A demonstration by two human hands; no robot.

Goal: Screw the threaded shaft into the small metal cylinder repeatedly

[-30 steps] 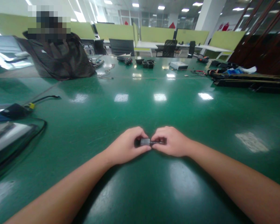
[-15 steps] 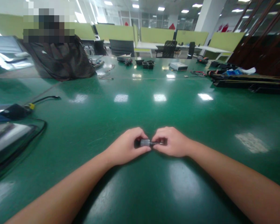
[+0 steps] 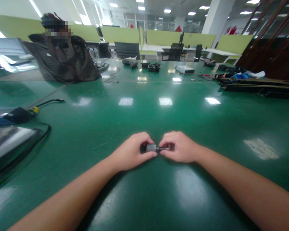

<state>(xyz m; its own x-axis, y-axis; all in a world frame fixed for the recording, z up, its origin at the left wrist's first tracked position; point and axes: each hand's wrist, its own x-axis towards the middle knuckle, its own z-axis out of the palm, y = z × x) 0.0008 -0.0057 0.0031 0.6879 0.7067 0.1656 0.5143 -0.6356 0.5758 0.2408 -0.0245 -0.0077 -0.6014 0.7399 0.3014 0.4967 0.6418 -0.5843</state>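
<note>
Low in the middle of the view, my left hand [image 3: 132, 151] is closed round a small grey metal cylinder [image 3: 151, 148] with a dark end. Its thumb and fingers lie along the cylinder's two sides. From the cylinder's right end a thin dark shaft [image 3: 162, 149] runs sideways into my right hand [image 3: 180, 148], whose thumb and fingertips pinch it. Both hands rest low over the green tabletop [image 3: 144, 122], a small gap apart. The fingers partly cover the part, so its exact kind cannot be made out.
A black bag [image 3: 69, 64] stands at the far left. Nearer on the left lie a flat device [image 3: 12, 141] and a cable [image 3: 50, 101]. Along the back are black parts [image 3: 154, 66] and a white box [image 3: 185, 69]. Dark strips [image 3: 260, 85] lie at the far right.
Both hands and the part appear slightly further right, as does the background, so the camera has shifted a little. The grip of each hand looks the same.
</note>
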